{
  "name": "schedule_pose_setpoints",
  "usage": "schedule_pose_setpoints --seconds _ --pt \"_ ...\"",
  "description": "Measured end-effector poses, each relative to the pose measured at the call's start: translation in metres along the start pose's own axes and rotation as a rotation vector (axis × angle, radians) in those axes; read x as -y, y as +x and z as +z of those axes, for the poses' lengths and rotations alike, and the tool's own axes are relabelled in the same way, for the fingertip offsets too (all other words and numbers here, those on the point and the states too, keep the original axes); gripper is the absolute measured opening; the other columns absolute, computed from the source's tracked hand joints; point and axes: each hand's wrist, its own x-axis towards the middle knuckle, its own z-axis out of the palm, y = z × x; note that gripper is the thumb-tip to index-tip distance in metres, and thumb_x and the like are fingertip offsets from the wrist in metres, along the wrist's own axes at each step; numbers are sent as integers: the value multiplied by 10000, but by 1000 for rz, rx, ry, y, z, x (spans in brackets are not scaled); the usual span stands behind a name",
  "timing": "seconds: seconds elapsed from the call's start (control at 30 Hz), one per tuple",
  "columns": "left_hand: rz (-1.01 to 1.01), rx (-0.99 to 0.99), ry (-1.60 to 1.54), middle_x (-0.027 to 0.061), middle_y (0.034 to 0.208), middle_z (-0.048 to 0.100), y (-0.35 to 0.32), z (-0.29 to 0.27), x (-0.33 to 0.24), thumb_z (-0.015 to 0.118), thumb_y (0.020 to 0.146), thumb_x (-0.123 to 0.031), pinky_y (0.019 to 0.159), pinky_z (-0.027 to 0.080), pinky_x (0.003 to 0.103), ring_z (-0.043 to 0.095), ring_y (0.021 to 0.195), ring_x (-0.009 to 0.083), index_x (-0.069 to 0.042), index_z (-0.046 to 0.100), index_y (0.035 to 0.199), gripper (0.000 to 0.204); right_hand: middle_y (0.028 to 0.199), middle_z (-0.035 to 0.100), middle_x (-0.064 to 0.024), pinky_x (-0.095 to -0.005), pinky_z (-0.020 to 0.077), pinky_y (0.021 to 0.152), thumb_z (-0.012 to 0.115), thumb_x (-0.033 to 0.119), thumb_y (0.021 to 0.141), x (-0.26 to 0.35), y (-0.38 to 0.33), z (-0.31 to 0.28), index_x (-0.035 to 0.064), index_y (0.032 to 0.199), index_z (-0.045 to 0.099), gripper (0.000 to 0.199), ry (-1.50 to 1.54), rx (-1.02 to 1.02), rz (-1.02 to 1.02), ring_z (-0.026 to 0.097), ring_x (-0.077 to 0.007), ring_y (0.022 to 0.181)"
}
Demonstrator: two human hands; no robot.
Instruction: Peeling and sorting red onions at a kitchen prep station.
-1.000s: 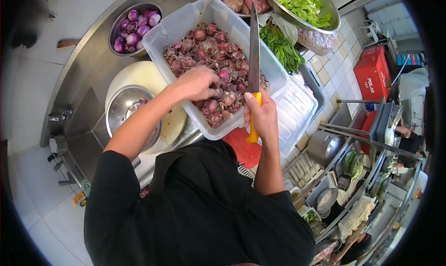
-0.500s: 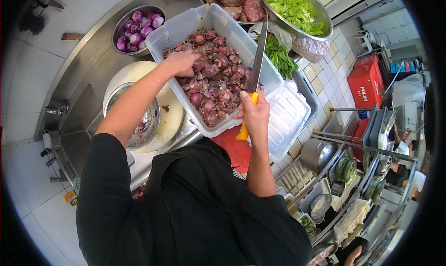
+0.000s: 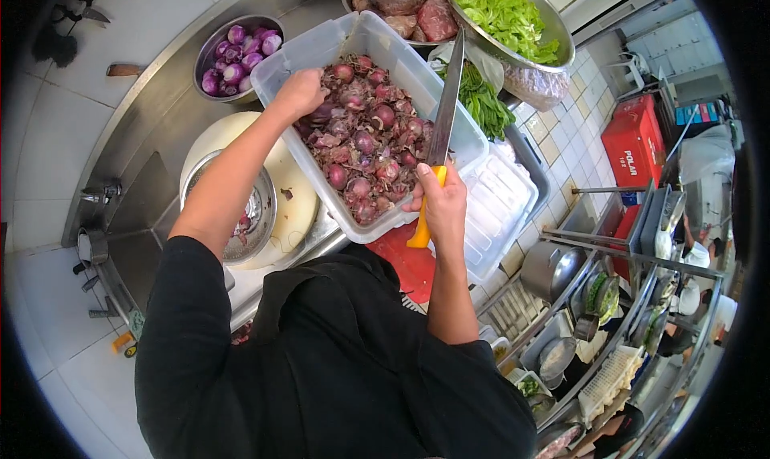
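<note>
My right hand [image 3: 443,206] grips the yellow handle of a large knife [image 3: 447,110], its long blade pointing away from me over the right wall of a clear plastic tub [image 3: 277,70]. Inside that tub lies a heap of unpeeled red onions [image 3: 364,144] mixed with loose dry skins. My left hand [image 3: 301,94] is at the heap's left edge, inside the tub. Its fingers are curled and partly hidden, so what they hold does not show. Left of the tub, a metal colander [image 3: 269,210] with some scraps in it sits on a round cream-coloured board [image 3: 303,210].
Peeled purple onions fill a metal bowl [image 3: 210,51] at the far left of the sink [image 3: 148,110]. Raw meat [image 3: 435,16], a bowl of lettuce [image 3: 513,22] and leafy greens [image 3: 485,102] stand beyond the tub. A clear lid [image 3: 497,210] lies right; a metal rack [image 3: 634,254] stands farther right.
My left hand has moved from the middle of the onions toward the tub's left wall, and its fingers have curled in. Some onions have shifted. The knife stays almost in place.
</note>
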Motion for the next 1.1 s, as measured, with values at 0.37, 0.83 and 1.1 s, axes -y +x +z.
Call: schedule_pose_setpoints --seconds 0.37,0.83,1.1 --pt "163 662 199 246 1047 663 -25 57 -76 763 766 -272 866 503 435 637 1002 385 -4 629 1106 453 659 520 -10 -246 522 445 601 185 951 5 0 2 24 1093 595 215 -46 -28 24 511 -80 468" --pt "-157 518 -1512 105 1295 584 -85 -20 -35 705 793 -52 1067 401 356 557 1194 218 2 456 1374 634 626 511 -18 -270 514 431 603 202 949 2 -3 3 21 1043 586 205 -65 17 2 504 -99 451" --pt "12 262 -2203 84 1174 628 -199 -31 2 679 777 -27 1005 463 363 596 1124 209 -20 453 1345 611 658 525 -7 -272 535 414 618 261 946 -11 5 -12 65 874 553 219 -170 -6 -73 498 -85 464"
